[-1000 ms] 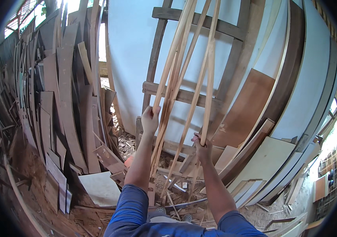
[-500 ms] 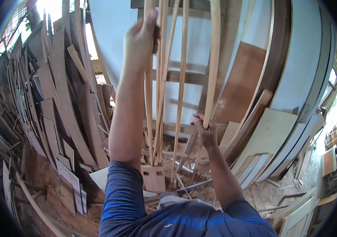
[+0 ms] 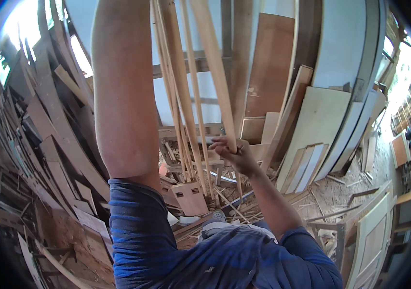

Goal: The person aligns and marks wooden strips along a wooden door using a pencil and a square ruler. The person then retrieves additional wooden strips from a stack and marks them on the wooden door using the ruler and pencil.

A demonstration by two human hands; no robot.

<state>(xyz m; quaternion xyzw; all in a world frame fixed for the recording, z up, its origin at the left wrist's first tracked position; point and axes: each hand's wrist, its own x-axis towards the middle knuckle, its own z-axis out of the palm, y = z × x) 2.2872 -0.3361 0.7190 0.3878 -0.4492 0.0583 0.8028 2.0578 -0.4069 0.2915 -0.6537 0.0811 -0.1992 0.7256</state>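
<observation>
While left hand's state is hidden, right hand (image 3: 240, 156) pinches strip (image 3: 216, 62) left of brown panel (image 3: 270, 65); handling step, likely wants steadiness next.

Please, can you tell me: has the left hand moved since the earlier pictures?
Yes, upward. A second ago it was just below the middle wooden crossbar; now the left forearm rises past that crossbar and the left hand is beyond the upper edge.

Short-sleeved blue shirt (image 3: 236, 255), small white mark (image 3: 209, 269)
</observation>
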